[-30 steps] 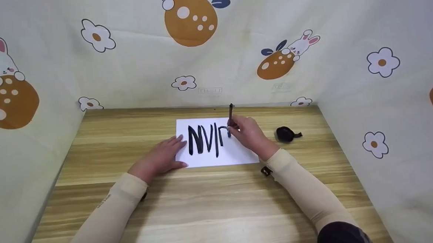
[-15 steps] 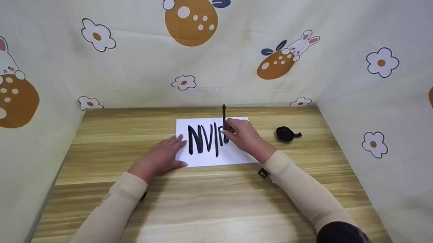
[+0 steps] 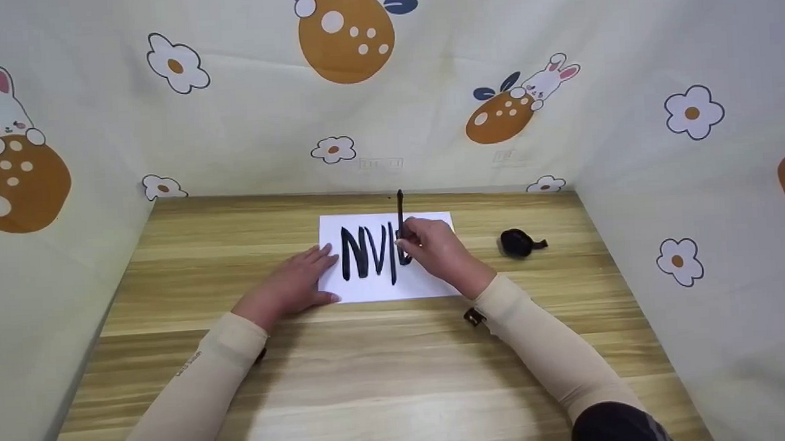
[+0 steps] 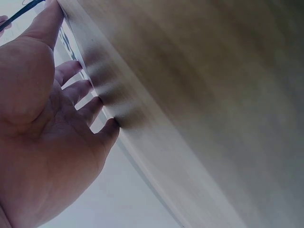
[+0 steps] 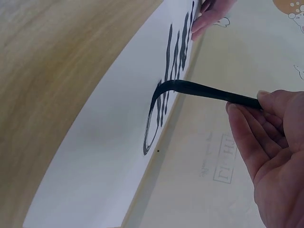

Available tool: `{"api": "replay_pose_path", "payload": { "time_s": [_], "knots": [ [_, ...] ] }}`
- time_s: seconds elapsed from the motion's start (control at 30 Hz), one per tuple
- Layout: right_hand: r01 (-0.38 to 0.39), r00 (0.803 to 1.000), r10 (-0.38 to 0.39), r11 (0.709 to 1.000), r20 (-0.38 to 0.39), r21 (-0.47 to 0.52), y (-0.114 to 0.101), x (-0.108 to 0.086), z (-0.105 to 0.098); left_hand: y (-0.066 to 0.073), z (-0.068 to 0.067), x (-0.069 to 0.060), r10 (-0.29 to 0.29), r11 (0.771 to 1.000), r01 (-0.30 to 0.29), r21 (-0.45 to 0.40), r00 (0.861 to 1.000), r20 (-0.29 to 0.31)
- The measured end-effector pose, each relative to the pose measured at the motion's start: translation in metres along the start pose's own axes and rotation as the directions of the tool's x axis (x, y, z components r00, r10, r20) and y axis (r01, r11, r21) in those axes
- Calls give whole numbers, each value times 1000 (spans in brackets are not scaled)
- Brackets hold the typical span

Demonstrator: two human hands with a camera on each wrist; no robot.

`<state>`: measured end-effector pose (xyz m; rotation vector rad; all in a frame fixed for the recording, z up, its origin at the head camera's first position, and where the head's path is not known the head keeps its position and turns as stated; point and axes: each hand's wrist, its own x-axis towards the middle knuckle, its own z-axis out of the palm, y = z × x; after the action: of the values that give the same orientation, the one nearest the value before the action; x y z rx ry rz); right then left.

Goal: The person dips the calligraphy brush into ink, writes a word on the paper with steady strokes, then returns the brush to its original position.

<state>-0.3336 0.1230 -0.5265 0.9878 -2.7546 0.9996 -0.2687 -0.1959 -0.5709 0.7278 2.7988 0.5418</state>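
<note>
Your right hand (image 3: 439,248) pinches the black brush (image 5: 204,90), bristles bent against the white paper (image 3: 369,292) beside painted strokes. Your left hand (image 3: 289,279), fingers extended, grips nothing, rests on paper's left edge. Paper's flat on the wooden table (image 3: 374,376); black dish (image 3: 517,243) sits right of it.

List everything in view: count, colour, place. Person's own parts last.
Wood-grain table: 1, yellow-brown, under the work
Creased wall covering printed with rabbits, fruit and flowers: 3 visible sides, cream, around the table
Rectangular paper sheet: 1, white, on the table
Thick painted letters: 1 row, black, across the paper, right end partly hidden
Slim long-handled brush: 1, black, upright, tip on the paper
Round dish with short handle: 1, black, on the table, right of the paper
Long fitted sleeves: 2, beige, on the forearms
Left hand: 1, bare, on the paper's left edge
Right hand: 1, bare, gripping the brush
</note>
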Motion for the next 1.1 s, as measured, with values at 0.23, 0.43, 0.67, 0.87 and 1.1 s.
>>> {"api": "replay_pose_path", "payload": {
  "time_s": [0.23,0.43,0.67,0.87,1.1],
  "knots": [
    [7,1000,-7,1000,-17,27,0,0,1,2,-2,0,6,1000,-6,7,1000,-4],
    [28,999,-26,999,-43,32,3,-1,3,4,-4,-2,14,1000,-14,8,1000,-7],
    [34,996,-27,996,-83,78,4,-1,3,4,-4,-2,-1,1000,1,-3,1000,5],
    [33,987,-11,990,-159,136,5,-2,-4,3,-3,-1,-1,1000,1,-2,1000,5],
    [14,961,60,965,-270,263,9,-3,-17,3,-4,-1,-10,1000,10,4,1000,21]
  ]
}}
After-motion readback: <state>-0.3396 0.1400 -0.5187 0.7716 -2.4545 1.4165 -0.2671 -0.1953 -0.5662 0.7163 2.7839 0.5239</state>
